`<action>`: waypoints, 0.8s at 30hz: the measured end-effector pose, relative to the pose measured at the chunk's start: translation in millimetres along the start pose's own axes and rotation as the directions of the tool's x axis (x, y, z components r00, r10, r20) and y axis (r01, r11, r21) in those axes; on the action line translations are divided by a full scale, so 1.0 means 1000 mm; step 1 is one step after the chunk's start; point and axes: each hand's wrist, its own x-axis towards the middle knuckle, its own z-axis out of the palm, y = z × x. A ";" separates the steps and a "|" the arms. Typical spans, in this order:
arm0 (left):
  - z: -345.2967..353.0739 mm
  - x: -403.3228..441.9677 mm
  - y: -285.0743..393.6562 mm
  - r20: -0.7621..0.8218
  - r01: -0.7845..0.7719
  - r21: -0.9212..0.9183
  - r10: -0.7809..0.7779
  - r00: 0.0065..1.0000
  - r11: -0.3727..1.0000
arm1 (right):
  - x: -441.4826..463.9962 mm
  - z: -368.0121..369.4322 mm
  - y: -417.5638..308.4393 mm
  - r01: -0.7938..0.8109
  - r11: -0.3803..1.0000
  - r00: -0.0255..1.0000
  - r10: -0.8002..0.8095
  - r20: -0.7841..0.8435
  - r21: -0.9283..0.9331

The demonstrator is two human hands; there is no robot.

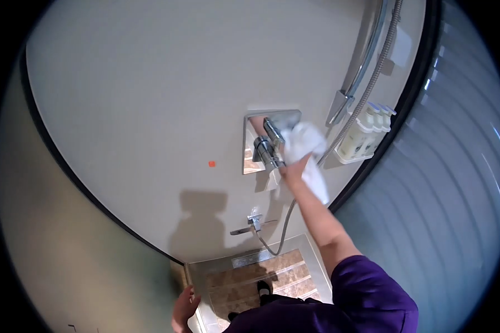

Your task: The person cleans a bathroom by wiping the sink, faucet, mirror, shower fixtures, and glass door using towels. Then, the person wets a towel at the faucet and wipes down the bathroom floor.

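My right hand [294,168] reaches out to the shower mixer tap [266,150] on the wall and grips a white cloth [305,140]. The cloth is bunched against the right side of the tap's shiny metal plate [249,162], and its lower end hangs beside my wrist. Slight blur covers the cloth's upper part. Low on the left, my left hand [186,307] hangs near the edge of the shower floor, holding nothing, fingers loosely bent and apart.
A shower hose [366,91] runs down past a chrome rail [369,50]. Several pump bottles [361,133] stand in a white wall holder right of the cloth. Below the tap is a wall outlet fitting [254,220]. A floor drain [253,258] lies by the wall. Ribbed glass [428,211] is at right.
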 end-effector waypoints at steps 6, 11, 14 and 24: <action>0.004 0.022 0.008 0.118 -0.069 0.104 0.056 0.991 0.992 | -0.106 -0.034 -0.005 -0.361 0.920 0.845 0.255 0.470 0.151; -0.001 0.016 0.015 0.010 -0.089 -0.031 0.090 0.996 0.996 | -0.049 -0.116 -0.051 -0.539 0.463 0.835 0.405 0.373 0.704; -0.001 0.019 0.024 0.156 -0.068 0.070 0.056 0.986 0.995 | -0.037 -0.075 -0.070 -0.208 0.952 0.951 0.142 0.275 0.226; -0.004 -0.011 0.015 0.075 -0.030 -0.040 0.032 0.997 0.999 | -0.157 -0.092 -0.098 -0.549 0.642 0.820 0.288 0.495 0.536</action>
